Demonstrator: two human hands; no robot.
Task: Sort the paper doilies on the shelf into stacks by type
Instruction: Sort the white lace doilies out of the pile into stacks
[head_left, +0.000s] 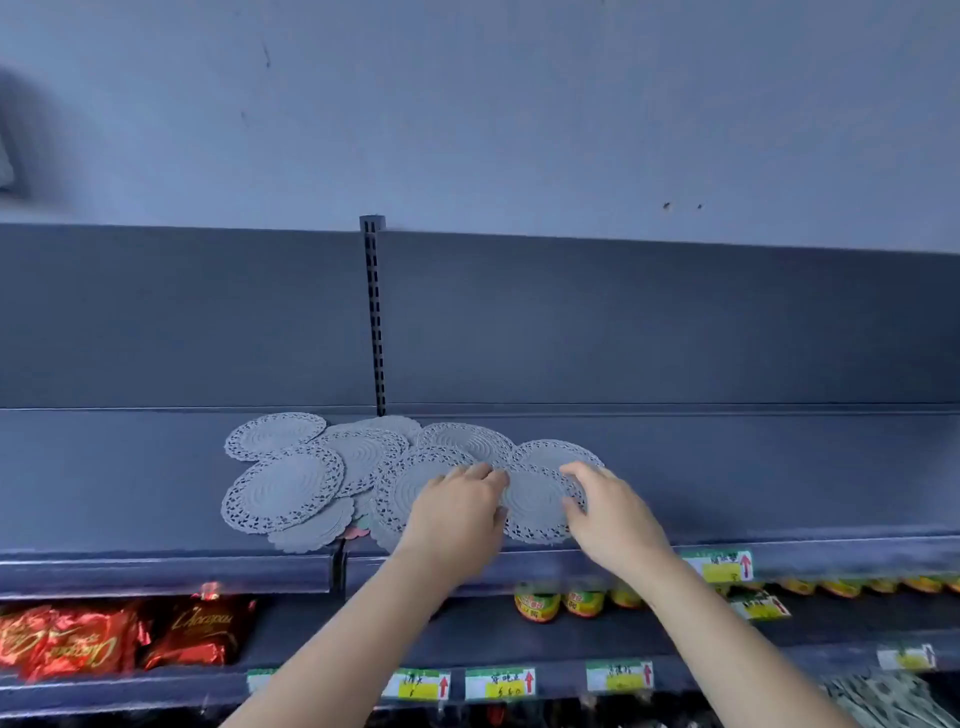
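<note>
**Q:** Entry one, the top shelf (130, 493). What did it hold?

**A:** One loose heap of grey paper doilies (363, 452), overlapping each other. It spread to both sides of the foot of the slotted post (378, 322). Most were lace-edged. A plain scalloped doily (311, 535) lay left of the post, by the shelf's front lip, partly under a lace one.

**Q:** And the hands?

**A:** Both were on the heap, right of the post.
- The left hand (457, 512) lay palm down on the doilies, fingers loosely bent, gripping nothing that showed.
- The right hand (608, 512) was at the right edge of one lace-edged doily (535, 501). Its thumb was on top of that doily and its fingers curved over the far rim. Whether it pinched the paper could not be told.
- That doily lay between the two hands, on top of its neighbours.

**Q:** Entry two, the lower shelf (467, 639)?

**A:** Below and left of the post were red foil bags (104, 639), piled together. Below and right of it was a row of jars (537, 603) with red and yellow labels. Price tags (498, 682) ran along the front rail below them.
</note>
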